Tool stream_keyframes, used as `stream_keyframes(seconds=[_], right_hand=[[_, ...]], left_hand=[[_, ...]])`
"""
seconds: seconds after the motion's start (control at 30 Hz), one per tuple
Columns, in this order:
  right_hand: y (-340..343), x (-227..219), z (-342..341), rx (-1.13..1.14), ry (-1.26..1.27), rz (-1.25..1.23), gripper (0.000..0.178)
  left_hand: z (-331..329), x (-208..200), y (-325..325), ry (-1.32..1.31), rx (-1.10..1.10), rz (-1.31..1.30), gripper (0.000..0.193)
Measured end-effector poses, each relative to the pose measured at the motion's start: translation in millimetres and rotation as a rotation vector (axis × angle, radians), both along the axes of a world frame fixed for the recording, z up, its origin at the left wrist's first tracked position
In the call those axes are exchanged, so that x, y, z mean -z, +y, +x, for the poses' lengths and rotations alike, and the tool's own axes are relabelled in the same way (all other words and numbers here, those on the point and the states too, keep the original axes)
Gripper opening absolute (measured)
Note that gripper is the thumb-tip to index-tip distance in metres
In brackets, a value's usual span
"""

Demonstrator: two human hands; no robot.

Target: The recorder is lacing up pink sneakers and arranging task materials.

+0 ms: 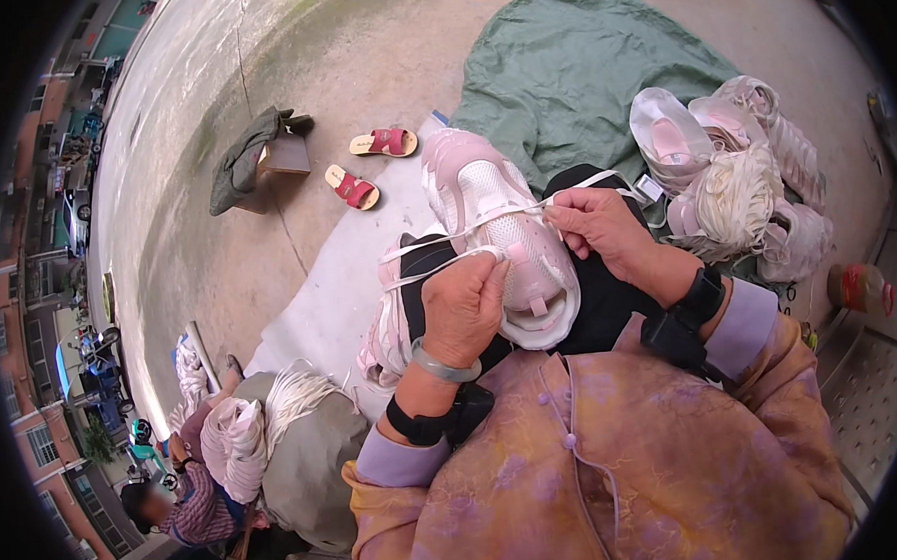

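Note:
A pink and white sneaker [479, 184] rests on my lap, its toe pointing away from me and its heel opening close to my body. White shoelaces [407, 250] run across its tongue and trail off to both sides. My left hand [464, 304] is closed in a pinch on a lace at the sneaker's left side. On the other side, my right hand [607, 231] pinches a lace by the eyelets, with a loop of it stretching beyond the fingers. Another pink sneaker [386, 333] lies partly hidden left of my knee.
Right of me, several pale pink shoes [672, 135] are heaped with a bundle of white laces [735, 197], beside a green cloth [579, 64]. A red-labelled jar [859, 287] stands nearby. Ahead left are red slippers [392, 140] and a cloth-draped box [288, 157]. Another person [203, 506] sits lower left.

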State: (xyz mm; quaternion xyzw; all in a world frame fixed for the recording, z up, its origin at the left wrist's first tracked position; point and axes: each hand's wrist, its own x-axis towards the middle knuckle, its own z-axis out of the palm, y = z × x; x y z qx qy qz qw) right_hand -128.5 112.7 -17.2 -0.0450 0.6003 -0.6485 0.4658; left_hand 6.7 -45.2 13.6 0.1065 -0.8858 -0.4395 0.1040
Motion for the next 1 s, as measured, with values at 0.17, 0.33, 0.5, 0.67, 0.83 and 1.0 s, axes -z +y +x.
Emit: stream_keyframes(seconds=[0.17,0.33,0.5,0.67,0.83,1.0], right_hand=[[-15.6,14.9,-4.4,0.019,0.061,-0.072,0.011],[-26.2,22.5,-8.2,0.094,0.222,-0.201,0.007],[-34.7,24.2,-3.8,0.172,0.291,-0.228,0.006],[-35.2,26.9,-3.5,0.2,0.339,-0.221,0.007],[-34.5,26.6,-3.6,0.167,0.387,-0.189,0.007],[-36.5,25.3,-1.1,0.186,0.398,-0.201,0.007]], left_hand=[[-25.1,11.5,6.0,0.134,0.031,-0.473,0.006],[-34.1,20.1,2.1,0.083,-0.021,-0.416,0.011],[-34.6,20.1,0.0,0.04,-0.028,-0.369,0.02],[-36.8,9.7,4.1,-0.032,-0.017,-0.352,0.025],[-36.1,10.3,4.3,-0.02,-0.012,-0.338,0.026],[-34.4,19.3,2.6,0.058,-0.016,-0.358,0.024]])
